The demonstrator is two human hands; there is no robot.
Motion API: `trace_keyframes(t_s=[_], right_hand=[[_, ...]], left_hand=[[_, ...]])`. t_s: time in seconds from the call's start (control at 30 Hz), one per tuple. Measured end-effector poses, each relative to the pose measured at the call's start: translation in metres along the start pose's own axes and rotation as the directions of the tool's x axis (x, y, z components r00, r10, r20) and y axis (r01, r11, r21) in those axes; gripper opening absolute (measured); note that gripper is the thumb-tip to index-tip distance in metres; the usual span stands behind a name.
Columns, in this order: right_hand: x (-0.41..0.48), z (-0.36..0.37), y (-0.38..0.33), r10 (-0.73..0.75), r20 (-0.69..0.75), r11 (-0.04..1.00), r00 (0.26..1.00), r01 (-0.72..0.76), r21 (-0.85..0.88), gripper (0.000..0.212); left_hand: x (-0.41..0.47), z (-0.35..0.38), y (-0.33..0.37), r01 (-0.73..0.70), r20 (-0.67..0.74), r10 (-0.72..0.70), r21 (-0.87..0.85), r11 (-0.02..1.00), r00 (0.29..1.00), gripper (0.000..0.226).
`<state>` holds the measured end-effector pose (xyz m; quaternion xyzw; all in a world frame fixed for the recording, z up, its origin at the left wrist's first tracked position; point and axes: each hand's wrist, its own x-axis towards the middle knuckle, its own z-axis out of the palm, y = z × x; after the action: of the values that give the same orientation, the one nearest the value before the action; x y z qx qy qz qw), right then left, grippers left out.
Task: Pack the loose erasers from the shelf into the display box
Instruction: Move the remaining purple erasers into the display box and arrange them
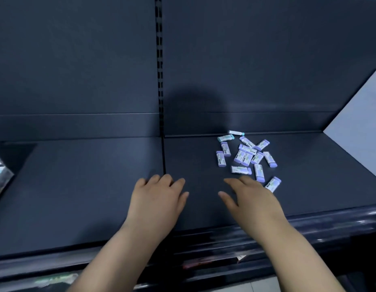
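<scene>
The loose erasers (247,158) lie in a scattered heap on the right-hand section of a dark shelf (88,186), toward its back. Most are white-sleeved with lilac ends, and some overlap one another. Two with teal ends (225,138) sit at the far edge of the heap, close to the dark back panel (77,60). Both of the person's hands are out over the shelf, palms down. The left hand (159,199) is near the seam between the two shelf sections, its fingers loosely bent and nothing in its grasp. The right hand (251,200) is spread and relaxed, also holding nothing. Its fingertips are just short of the nearest eraser (241,170), and another eraser (273,184) lies right beside its outer edge, partly hidden by it. A slotted upright (159,60) runs down the back panel in line with the seam. At the right a pale grey panel (355,127) leans in at an angle. At the far left edge a clear wrapped package (0,178) shows only in part — too little of it to tell what it is. The shelf's glossy front rail (309,228) runs beneath the forearms, blurred.
</scene>
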<state>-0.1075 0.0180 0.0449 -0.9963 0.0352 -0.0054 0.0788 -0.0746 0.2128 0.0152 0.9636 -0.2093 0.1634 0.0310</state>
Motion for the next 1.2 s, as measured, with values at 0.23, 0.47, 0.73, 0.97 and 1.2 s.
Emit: trace_keyframes(t_s=[0.23,0.47,0.73,0.97,1.2], right_hand=[[0.016,0.001,0.014,0.091,-0.055,0.995,0.994,-0.088,0.052,0.047],[0.042,0.006,0.048,0.076,-0.063,0.995,0.995,-0.071,0.072,0.043],[0.103,-0.013,0.132,-0.028,-0.071,0.995,0.997,0.035,0.098,0.04],[0.173,-0.012,0.173,-0.125,0.013,0.981,0.992,0.121,0.149,0.032],[0.234,0.011,0.172,-0.187,-0.008,0.956,0.982,0.184,0.227,0.033]], left_hand=[[0.025,0.015,0.002,-0.058,0.004,0.058,-0.026,0.998,0.998,0.035],[0.055,0.029,0.019,-0.07,0.119,0.073,-0.03,0.997,0.99,0.031],[0.161,0.055,0.073,0.022,0.18,-0.037,0.082,0.996,0.983,0.031],[0.234,0.082,0.098,0.156,0.237,-0.163,0.046,0.987,0.958,0.037],[0.256,0.109,0.104,0.247,0.338,-0.236,0.011,0.969,0.911,0.035]])
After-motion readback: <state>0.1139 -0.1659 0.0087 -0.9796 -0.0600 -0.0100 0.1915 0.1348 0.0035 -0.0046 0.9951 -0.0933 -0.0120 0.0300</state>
